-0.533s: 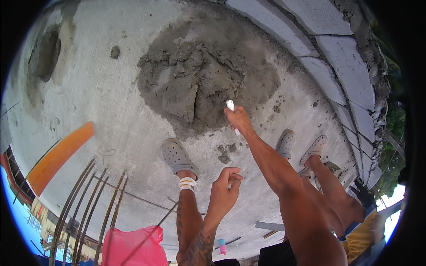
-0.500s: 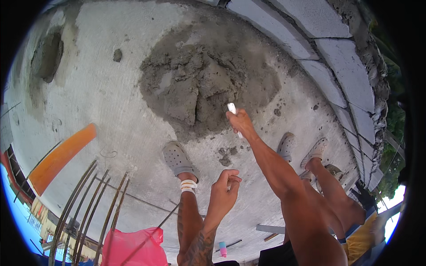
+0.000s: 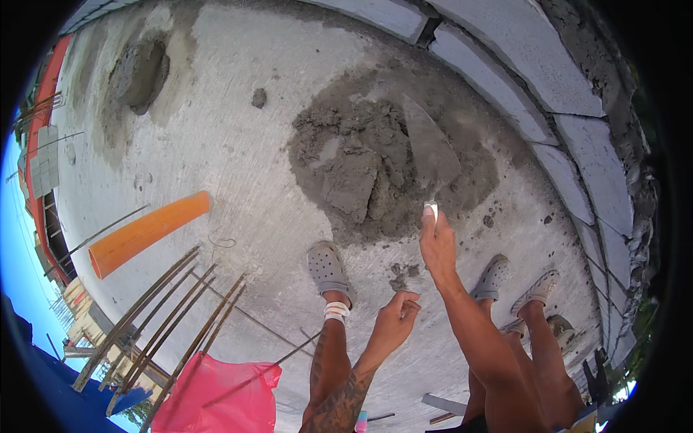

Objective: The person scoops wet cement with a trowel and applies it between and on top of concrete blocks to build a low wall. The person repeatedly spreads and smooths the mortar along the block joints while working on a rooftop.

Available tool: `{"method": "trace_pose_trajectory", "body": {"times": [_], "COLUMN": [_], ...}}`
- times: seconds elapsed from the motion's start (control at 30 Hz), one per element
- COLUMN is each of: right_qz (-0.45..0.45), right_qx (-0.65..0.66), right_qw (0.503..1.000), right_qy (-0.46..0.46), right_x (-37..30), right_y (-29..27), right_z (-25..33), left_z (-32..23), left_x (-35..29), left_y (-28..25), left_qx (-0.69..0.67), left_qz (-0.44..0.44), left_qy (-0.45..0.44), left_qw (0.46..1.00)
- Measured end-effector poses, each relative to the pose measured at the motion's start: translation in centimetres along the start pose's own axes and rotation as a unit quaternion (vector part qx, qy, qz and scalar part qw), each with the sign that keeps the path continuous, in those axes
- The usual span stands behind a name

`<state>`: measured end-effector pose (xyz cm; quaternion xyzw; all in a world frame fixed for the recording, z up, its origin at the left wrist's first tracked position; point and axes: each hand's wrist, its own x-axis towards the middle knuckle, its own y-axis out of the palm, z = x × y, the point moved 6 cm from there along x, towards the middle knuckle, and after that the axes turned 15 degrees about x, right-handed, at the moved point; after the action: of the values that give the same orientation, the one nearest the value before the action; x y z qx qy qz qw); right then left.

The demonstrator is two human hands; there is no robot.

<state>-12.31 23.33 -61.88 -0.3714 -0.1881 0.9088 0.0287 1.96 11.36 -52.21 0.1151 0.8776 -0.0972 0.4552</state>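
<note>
My right hand (image 3: 439, 249) is closed round the white handle of a trowel (image 3: 427, 141). The trowel's broad blade, smeared with grey mortar, lies over the right side of a wet mortar heap (image 3: 350, 177) on the concrete floor. Cracks and a smoothed block of mortar show in the heap left of the blade. My left hand (image 3: 391, 325) hangs nearer to me, below the heap, touching nothing. Its fingers are curled in against the thumb, and I see nothing held in them.
A block wall (image 3: 538, 115) curves along the right. Another person's feet in clogs (image 3: 538, 292) stand at the right. Upright steel bars (image 3: 155, 317), an orange pipe (image 3: 151, 231) and a pink plastic bag (image 3: 220, 397) are at the left. A smaller mortar lump (image 3: 138, 76) lies far left.
The trowel blade, hidden against the mortar before, now shows flat on the heap's right side. My right hand has turned with the handle. The whole view has shifted, showing more on the left.
</note>
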Motion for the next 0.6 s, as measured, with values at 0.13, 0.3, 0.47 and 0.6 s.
{"method": "trace_pose_trajectory", "body": {"times": [0.13,0.3,0.47,0.6], "right_qz": [0.061,0.072,0.056,0.079], "right_qx": [-0.13,-0.186,-0.245,-0.173], "right_qw": [0.989,0.975,0.958,0.964], "right_qy": [0.037,0.101,0.135,0.183], "right_x": [1.7,3.5,-1.2,-2.9], "right_y": [-3.7,-7.3,-13.2,-11.5], "right_z": [-1.3,-7.4,-5.4,0.5], "left_z": [0.5,-0.5,-0.9,0.1], "left_x": [0.0,0.6,0.6,0.5], "left_y": [1.2,0.7,-0.8,-1.0], "left_qx": [0.006,-0.016,-0.009,-0.048], "left_qz": [0.036,0.02,0.022,0.015], "left_qy": [-0.016,0.0,-0.004,0.001], "left_qw": [0.999,1.0,1.0,0.999]}}
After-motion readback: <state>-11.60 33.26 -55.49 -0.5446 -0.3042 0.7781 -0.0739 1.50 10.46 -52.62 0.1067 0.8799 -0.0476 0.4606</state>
